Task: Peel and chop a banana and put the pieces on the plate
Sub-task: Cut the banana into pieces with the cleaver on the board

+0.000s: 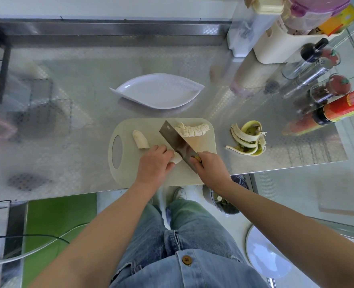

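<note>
- Fingers (162,150) of the left hand (154,165) are curling over a banana piece (177,160), holding it down on the cutting board (130,173).
- Fingers (199,165) of the right hand (210,169) are clenching round the handle of a cleaver (177,141), its blade slanting across the board right at that piece's exposed end.
- Another peeled chunk (140,139) is lying on the board's left part, and a curved row of slices (194,129) is lying at its far right corner.
- White leaf-shaped plate (157,93) is sitting on the desk (68,121) just beyond the board.
- Peel (247,139) is lying on the desk, right of the board.
</note>
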### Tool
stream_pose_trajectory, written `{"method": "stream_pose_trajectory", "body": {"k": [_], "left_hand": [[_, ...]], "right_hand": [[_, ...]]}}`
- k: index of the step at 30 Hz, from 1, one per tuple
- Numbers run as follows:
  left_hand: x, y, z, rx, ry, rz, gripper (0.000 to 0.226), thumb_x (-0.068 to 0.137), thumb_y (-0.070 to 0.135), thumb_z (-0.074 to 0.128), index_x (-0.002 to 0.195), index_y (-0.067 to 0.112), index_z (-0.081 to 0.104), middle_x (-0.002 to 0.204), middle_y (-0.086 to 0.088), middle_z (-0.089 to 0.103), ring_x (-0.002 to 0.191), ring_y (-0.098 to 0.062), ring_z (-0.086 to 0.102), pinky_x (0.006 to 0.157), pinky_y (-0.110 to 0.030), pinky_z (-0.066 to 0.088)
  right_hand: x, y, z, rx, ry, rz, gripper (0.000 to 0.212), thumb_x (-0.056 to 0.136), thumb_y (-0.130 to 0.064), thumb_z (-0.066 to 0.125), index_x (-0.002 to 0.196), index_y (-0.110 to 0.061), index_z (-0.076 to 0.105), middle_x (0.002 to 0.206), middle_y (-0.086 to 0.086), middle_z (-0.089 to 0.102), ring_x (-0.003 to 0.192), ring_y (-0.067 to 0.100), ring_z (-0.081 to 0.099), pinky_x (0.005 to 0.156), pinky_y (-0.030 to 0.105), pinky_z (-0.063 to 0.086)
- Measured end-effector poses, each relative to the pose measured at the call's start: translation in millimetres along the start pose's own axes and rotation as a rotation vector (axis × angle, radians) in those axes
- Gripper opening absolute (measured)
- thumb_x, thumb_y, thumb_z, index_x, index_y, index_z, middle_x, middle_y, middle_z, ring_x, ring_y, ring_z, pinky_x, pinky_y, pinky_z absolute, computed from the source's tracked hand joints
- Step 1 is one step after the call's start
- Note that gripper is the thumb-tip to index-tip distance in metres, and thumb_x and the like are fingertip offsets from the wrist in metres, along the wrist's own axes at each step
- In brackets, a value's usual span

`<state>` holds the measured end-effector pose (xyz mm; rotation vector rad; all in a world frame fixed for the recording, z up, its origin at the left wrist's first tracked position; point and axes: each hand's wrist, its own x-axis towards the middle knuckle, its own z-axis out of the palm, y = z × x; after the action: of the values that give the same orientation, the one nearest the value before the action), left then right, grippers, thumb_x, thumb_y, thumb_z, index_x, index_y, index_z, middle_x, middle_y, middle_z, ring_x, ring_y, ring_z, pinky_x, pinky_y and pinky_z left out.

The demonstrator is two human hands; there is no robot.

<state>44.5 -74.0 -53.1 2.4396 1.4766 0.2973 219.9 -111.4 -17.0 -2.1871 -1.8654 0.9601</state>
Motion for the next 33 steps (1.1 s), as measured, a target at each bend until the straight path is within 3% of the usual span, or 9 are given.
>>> {"method": "stream_pose_trajectory", "body": {"k": [7, 18, 23, 27, 33], "left_hand": [[1, 0, 0, 0.04, -0.004, 0.017, 0.03, 0.062, 0.025, 0.086, 0.083, 0.014, 0.068, 0.078, -0.002, 0.063, 0.069, -0.021, 0.057, 0.053, -0.024, 0.032], [1, 0, 0, 0.031, 0.004, 0.012, 0.029, 0.06, 0.023, 0.087, 0.079, 0.014, 0.067, 0.075, -0.001, 0.063, 0.067, -0.022, 0.057, 0.052, -0.026, 0.033], [1, 0, 0, 0.027, 0.008, 0.01, 0.028, 0.061, 0.024, 0.087, 0.08, 0.016, 0.068, 0.076, 0.0, 0.062, 0.068, -0.021, 0.056, 0.054, -0.024, 0.03], [1, 1, 0, 0.021, -0.001, -0.001, 0.027, 0.062, 0.026, 0.086, 0.08, 0.017, 0.067, 0.075, 0.001, 0.06, 0.067, -0.02, 0.055, 0.053, -0.024, 0.03], [1, 0, -1, 0.026, -0.006, 0.002, 0.027, 0.063, 0.025, 0.086, 0.081, 0.016, 0.067, 0.076, 0.0, 0.061, 0.068, -0.02, 0.055, 0.053, -0.024, 0.032]], "right_hand": [[-2, -5, -19, -0.05, 0.006, -0.044, 0.03, 0.099, -0.03, 0.045, 0.074, -0.013, 0.049, 0.07, 0.003, 0.049, 0.058, 0.016, 0.042, 0.049, 0.022, 0.027], [0, -8, -20, -0.133, -0.031, -0.052, 0.026, 0.1, -0.031, 0.043, 0.079, -0.017, 0.048, 0.069, -0.003, 0.045, 0.057, 0.008, 0.042, 0.049, 0.018, 0.024], [1, -5, -8, -0.132, -0.027, -0.028, 0.032, 0.1, -0.032, 0.043, 0.083, -0.009, 0.057, 0.076, 0.004, 0.052, 0.064, 0.02, 0.05, 0.054, 0.026, 0.033], [2, -4, 3, -0.013, -0.005, 0.008, 0.03, 0.099, -0.031, 0.046, 0.075, -0.014, 0.049, 0.07, 0.002, 0.049, 0.061, 0.016, 0.044, 0.05, 0.021, 0.026], [1, -1, 3, 0.116, 0.077, 0.022, 0.031, 0.096, -0.028, 0.05, 0.07, -0.012, 0.052, 0.068, 0.008, 0.055, 0.061, 0.022, 0.048, 0.056, 0.032, 0.037]]}}
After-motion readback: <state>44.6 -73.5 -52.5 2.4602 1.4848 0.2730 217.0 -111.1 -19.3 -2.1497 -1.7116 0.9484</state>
